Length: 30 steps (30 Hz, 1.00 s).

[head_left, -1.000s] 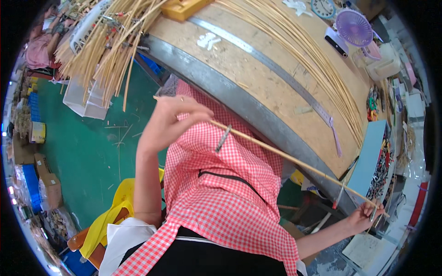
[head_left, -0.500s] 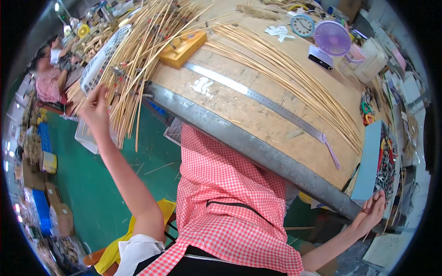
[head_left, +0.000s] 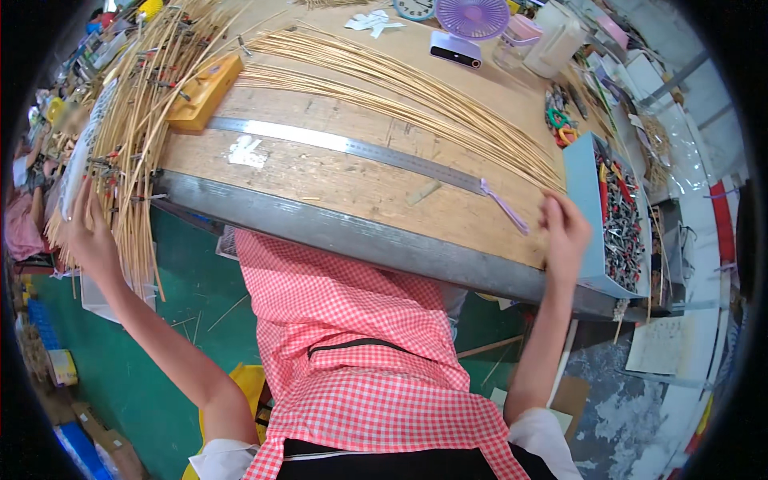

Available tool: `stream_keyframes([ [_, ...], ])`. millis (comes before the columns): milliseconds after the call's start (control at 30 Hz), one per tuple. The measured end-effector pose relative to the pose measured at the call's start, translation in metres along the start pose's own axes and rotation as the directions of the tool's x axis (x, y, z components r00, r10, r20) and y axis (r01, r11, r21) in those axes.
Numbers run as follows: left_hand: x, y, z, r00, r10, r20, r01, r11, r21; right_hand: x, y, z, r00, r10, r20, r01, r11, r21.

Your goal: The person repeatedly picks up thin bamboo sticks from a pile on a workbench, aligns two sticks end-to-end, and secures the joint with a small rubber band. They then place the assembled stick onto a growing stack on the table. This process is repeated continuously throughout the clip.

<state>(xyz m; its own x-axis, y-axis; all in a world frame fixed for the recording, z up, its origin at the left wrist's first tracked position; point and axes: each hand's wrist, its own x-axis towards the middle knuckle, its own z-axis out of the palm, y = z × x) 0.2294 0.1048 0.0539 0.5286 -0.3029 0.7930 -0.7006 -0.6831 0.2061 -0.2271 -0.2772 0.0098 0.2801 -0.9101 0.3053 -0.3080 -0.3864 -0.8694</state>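
My left hand (head_left: 94,240) is at the left, its fingers drawn together beside the white perforated basket (head_left: 82,164) and the heap of thin tan sticks (head_left: 132,144) with small clamps on them. Anything in those fingers is too small to make out. At the right, my right hand (head_left: 568,228) is over the tabletop with thumb and forefinger apart, close to the ends of a long bundle of sticks (head_left: 448,104); nothing shows between them. A steel ruler (head_left: 376,152) with a purple ribbon (head_left: 506,206) at its end lies between my hands.
A blue box (head_left: 588,216) of metal clamps stands beside my right hand. A yellow wooden block (head_left: 204,94) sits at the table's left end. Farther back are a purple fan (head_left: 472,14), a clock (head_left: 414,6) and a pitcher (head_left: 556,40). A metal edge (head_left: 336,240) runs along the near side.
My right hand has moved from the clamp box to the near ends of the stick bundle. My left hand stays by the basket and clamped sticks. The view has swung right.
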Motion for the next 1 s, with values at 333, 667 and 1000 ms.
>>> stream_keyframes([
  [333,-0.091,0.157,-0.002,0.924,0.077,0.374,0.124,0.865,-0.486,0.137,0.062,0.086,0.897,-0.290,0.334,0.442,0.612,-0.656],
  [667,-0.123,0.190,0.012,0.838,0.271,0.474,0.104,0.774,-0.625,0.133,0.069,0.054,0.883,-0.386,0.268,0.468,0.672,-0.574],
  [1000,-0.127,0.202,0.009,0.803,0.382,0.457,0.039,0.732,-0.681,0.077,0.047,0.042,0.956,-0.197,0.219,0.281,0.829,-0.482],
])
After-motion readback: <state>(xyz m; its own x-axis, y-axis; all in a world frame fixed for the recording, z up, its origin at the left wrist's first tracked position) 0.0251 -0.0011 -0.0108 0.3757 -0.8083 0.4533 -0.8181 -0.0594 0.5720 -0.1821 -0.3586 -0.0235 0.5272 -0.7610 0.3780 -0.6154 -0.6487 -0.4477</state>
